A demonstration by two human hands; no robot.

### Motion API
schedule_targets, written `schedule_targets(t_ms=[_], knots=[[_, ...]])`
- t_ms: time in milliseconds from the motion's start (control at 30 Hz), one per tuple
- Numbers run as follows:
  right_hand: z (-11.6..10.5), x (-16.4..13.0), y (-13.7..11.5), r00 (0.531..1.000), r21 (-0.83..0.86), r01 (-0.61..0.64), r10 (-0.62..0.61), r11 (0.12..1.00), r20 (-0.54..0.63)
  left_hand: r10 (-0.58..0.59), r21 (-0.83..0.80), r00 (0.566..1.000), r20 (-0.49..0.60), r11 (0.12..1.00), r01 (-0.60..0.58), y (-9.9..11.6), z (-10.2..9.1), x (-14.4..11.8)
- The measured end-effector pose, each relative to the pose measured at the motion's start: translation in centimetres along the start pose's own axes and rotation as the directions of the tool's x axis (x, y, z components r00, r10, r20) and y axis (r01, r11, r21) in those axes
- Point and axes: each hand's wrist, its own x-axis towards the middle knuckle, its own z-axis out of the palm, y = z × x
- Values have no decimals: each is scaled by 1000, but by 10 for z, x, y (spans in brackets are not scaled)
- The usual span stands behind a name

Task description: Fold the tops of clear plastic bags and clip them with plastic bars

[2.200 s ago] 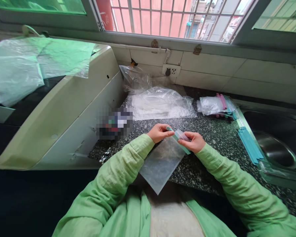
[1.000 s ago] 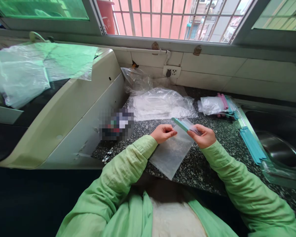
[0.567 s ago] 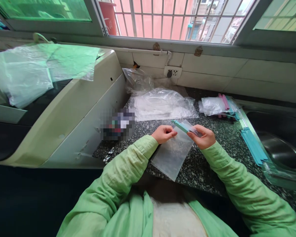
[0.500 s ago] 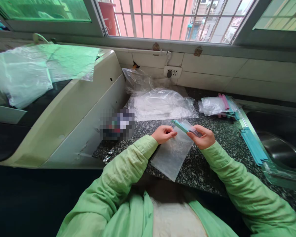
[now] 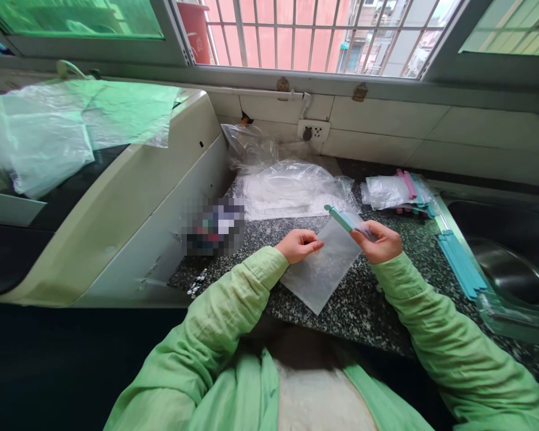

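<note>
The speckled counter [image 5: 386,311] carries everything here, and a steel sink [image 5: 507,269] lies well to the right of the fingers. Beyond the fingers sits one heap of clear plastic bags [image 5: 291,188]; to the far right of them lies one smaller bundle of bags with pink and teal strips [image 5: 399,191], and near the sink a row of loose teal sealing strips [image 5: 460,263], several, too close together to count.

One clear bag [image 5: 323,269] hangs between the two hands, its lower corner touching the counter. The right hand [image 5: 379,239] has its fingers closed on the bag's top edge, where one teal sealing strip [image 5: 339,217] is fitted and juts up and left past the fingertips. The left hand [image 5: 300,244] pinches the bag's left edge with fingers curled shut.

This looks like the step of seating the strip along the bag's mouth. I'd judge the next move calls for keeping the mouth taut between both hands while the strip runs fully across.
</note>
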Motion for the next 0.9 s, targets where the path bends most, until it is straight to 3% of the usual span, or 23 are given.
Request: schedule_targets(t_ms=[200,633,900], knots=[[2,1,1,999,-25,2,-3,1000,-44,4,-7,1000,-8,1000,-4,1,1,1],[5,0,5,997,-8,53,-53,999,-61,-132,-73,991,40,988,134,1,0,-1],[-5,10,13,985,-25,-55,50,998,-163,-180,-20,982,63,983,182,1,0,-1]])
